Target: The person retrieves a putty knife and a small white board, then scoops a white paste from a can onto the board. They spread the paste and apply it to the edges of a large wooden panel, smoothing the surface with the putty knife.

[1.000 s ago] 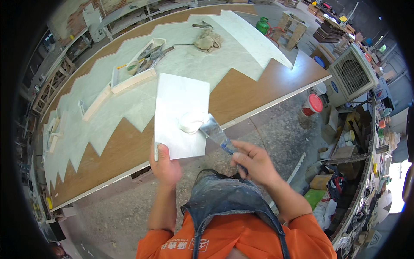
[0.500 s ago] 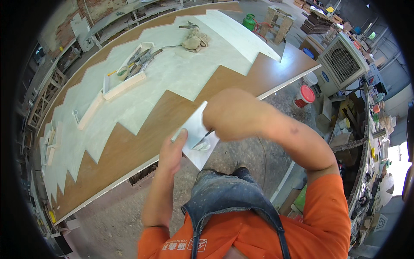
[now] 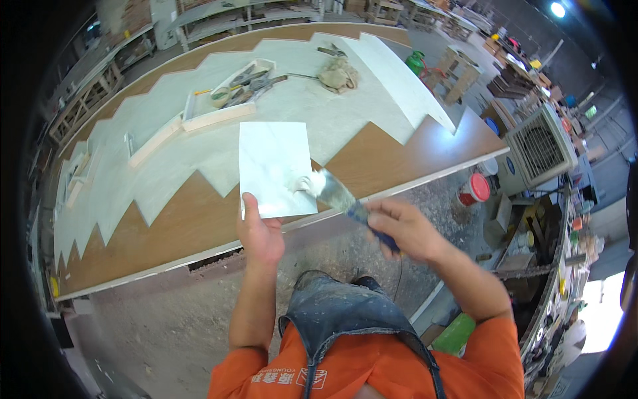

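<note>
Speckled grey floor (image 3: 179, 319) spreads across the lower part of the frame, and nearest me, at lower centre, hangs a dark, stained apron (image 3: 352, 306). Just above, I have the left hand (image 3: 261, 234) gripping a white panel (image 3: 272, 156) by its lower left corner, thumb on the face. At right of centre the right hand (image 3: 405, 229) is wrapped around the handle of a putty knife (image 3: 339, 194), its blade angled over the panel's right edge. White paste (image 3: 309, 184) sits in a clump at the blade's tip; from here I can't tell whether the steel touches the panel.

By my reading, the work is at an early point: paste is out, but gathered in one lump, and most of the panel's face looks bare.

Beyond lies a brown board (image 3: 359, 153) bearing pale zigzag-edged sheets (image 3: 159, 166). Farther up I make out a wooden tray (image 3: 219, 122) of tools and a crumpled cloth (image 3: 339, 76), then a green gas cylinder (image 3: 415, 62) at upper right.
</note>
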A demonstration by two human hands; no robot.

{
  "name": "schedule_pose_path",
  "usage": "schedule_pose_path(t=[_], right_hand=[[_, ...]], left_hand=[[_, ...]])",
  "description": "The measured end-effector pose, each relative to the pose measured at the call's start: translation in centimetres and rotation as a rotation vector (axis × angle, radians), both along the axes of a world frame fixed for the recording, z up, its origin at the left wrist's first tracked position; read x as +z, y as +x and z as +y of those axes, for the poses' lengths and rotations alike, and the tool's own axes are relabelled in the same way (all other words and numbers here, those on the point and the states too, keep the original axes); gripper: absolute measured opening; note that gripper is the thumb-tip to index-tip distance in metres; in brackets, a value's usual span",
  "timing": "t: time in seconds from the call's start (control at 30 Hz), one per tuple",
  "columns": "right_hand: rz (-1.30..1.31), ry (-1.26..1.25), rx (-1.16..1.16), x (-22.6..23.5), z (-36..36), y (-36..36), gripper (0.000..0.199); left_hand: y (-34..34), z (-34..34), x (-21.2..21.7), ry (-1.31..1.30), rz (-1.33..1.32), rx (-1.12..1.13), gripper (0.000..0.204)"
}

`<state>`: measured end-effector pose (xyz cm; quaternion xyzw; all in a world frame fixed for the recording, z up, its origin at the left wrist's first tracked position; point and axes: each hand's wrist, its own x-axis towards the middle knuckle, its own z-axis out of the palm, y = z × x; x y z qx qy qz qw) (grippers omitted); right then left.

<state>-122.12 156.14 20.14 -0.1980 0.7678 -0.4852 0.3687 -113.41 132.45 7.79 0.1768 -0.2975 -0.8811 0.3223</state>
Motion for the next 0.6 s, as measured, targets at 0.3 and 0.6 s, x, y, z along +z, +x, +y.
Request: schedule_pose_path(t=[0.3, 0.6], right_hand=[[0.060, -0.147, -0.162, -1.6, -2.1, -2.4, 0.034], [0.871, -0.192, -0.132, -8.3, 0.4, 1.1, 0.039]], left_hand=[[0.8, -1.0, -0.9, -0.158, 0.092, -0.190, 0.058], [-0.5, -0.3, -0.7, 0.268, 0.182, -0.365, 0.059]])
